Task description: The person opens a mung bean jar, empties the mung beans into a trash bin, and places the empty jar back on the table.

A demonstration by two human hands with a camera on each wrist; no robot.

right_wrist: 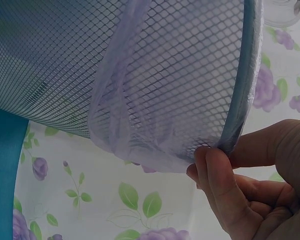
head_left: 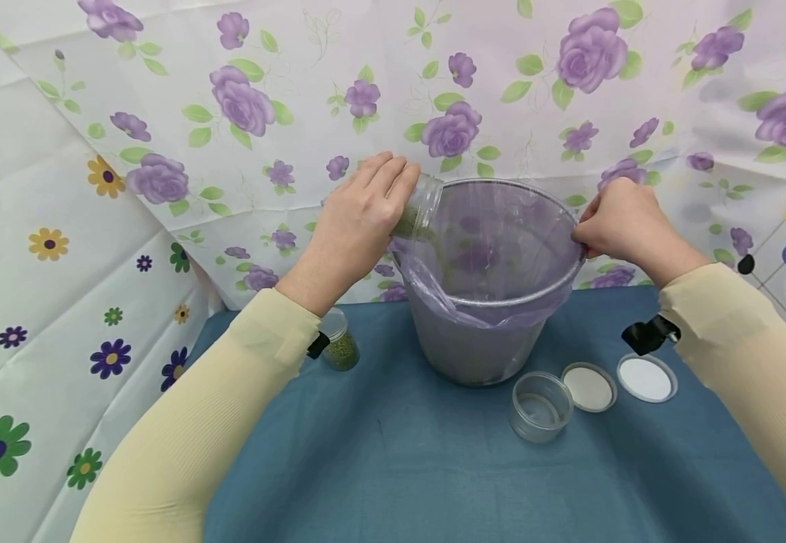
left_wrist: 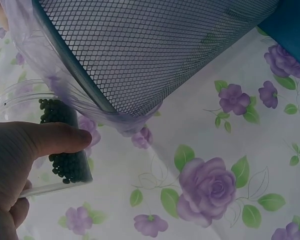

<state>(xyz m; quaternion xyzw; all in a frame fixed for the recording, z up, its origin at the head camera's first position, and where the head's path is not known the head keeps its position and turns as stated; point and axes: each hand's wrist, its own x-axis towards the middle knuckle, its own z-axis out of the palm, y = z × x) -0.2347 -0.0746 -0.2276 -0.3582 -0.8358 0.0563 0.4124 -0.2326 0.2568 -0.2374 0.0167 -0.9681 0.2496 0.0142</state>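
My left hand (head_left: 362, 215) grips a clear plastic jar (head_left: 428, 194), tipped sideways with its mouth over the left rim of a mesh wastebasket (head_left: 471, 351). Small green beans (left_wrist: 67, 167) lie inside the tilted jar, seen in the left wrist view. A thin purple plastic bag (head_left: 484, 226) lines the basket, folded outward over its rim. On the opposite side, my right hand (head_left: 627, 222) pinches the rim and the bag's edge between thumb and fingers, shown close in the right wrist view. The basket stands upright on the blue cloth.
A second jar (head_left: 341, 351) of green beans stands left of the basket, partly behind my left wrist. In front to the right are a clear tub (head_left: 540, 411) and two round lids (head_left: 588, 388). Floral sheeting (head_left: 366, 45) hangs close behind the basket.
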